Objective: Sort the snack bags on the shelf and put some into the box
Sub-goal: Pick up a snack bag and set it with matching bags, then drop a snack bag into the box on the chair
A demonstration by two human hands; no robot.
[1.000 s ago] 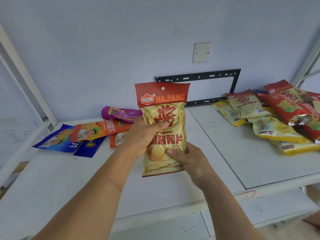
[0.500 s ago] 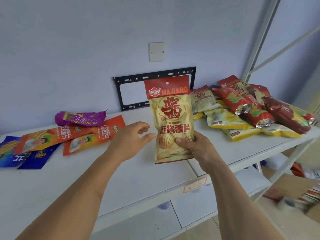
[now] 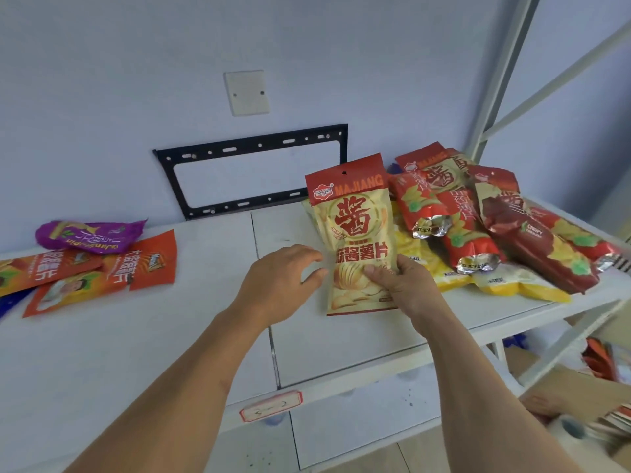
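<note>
My right hand (image 3: 403, 288) grips the lower part of a yellow and red MAJIANG chip bag (image 3: 355, 233), held upright above the white shelf (image 3: 205, 336). My left hand (image 3: 280, 281) hovers just left of the bag, fingers loosely spread and holding nothing. A pile of red and yellow snack bags (image 3: 478, 230) lies on the shelf to the right. On the left lie orange bags (image 3: 102, 271) and a purple bag (image 3: 88, 235). A cardboard box (image 3: 580, 390) shows low at the right, below the shelf.
A black metal bracket (image 3: 252, 169) and a white wall plate (image 3: 246, 92) are on the wall behind. White shelf uprights (image 3: 495, 80) rise at the right. A lower shelf (image 3: 358, 414) sits underneath.
My left hand let go of the chip bag and now hovers beside it. The view swung right, and my right hand carried the bag toward the right-hand pile.
</note>
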